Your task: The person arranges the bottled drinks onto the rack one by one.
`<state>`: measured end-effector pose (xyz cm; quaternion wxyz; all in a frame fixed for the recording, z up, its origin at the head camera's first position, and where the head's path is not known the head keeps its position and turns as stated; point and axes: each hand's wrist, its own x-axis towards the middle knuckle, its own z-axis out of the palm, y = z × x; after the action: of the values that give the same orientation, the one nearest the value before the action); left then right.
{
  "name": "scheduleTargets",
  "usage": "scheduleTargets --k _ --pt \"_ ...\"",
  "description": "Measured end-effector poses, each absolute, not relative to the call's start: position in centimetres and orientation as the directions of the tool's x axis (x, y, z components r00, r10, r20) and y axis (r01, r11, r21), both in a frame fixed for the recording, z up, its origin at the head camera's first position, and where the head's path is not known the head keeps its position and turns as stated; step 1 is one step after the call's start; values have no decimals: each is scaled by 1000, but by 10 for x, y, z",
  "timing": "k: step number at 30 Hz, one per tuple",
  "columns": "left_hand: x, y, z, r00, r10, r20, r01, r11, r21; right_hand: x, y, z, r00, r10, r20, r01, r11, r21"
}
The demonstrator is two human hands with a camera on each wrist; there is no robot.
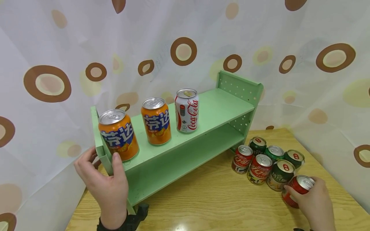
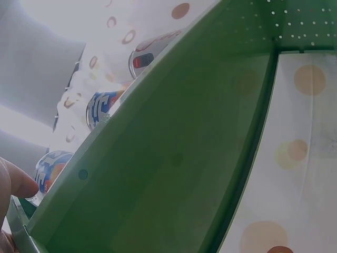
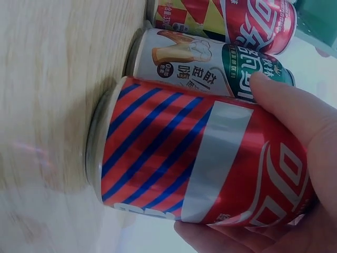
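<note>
At the left end of a green two-tier shelf [image 1: 185,166], my left hand [image 1: 105,183] grips the side panel, its thumb in front and its fingers behind. The thumb tip lies close to an orange soda can [image 1: 119,134] on the upper tier. A second orange can [image 1: 156,123] and a white Coca-Cola can [image 1: 187,110] stand further right on that tier. My right hand [image 1: 316,200] holds a red cola can [image 3: 179,153] with blue diagonal stripes, thumb on one side and fingers round the other. This can stands upright at the front of a group of cans.
Beside the held can is a green and white can [image 1: 280,176]. Two red cans [image 1: 259,170] and several other green cans [image 1: 275,153] stand close together by the shelf's right end. A wooden table [image 1: 202,199] lies underneath, with a patterned sheet [image 1: 185,25] behind.
</note>
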<state>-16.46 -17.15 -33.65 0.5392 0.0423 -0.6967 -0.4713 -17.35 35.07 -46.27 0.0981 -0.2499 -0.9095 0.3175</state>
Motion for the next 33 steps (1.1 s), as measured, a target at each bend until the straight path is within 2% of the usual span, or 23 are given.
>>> scheduleTargets --k 11,22,33 --pt "-166 -170 -337 -399 -565 722 475 546 690 -170 347 -469 -801 599 -16 469 610 -639" --pt "-166 -170 -338 -422 -561 712 451 551 702 -166 344 -464 -773 627 97 446 645 -621" --pt "-166 -171 -336 -406 -567 717 457 554 696 -172 341 -422 -738 624 257 375 696 -612"
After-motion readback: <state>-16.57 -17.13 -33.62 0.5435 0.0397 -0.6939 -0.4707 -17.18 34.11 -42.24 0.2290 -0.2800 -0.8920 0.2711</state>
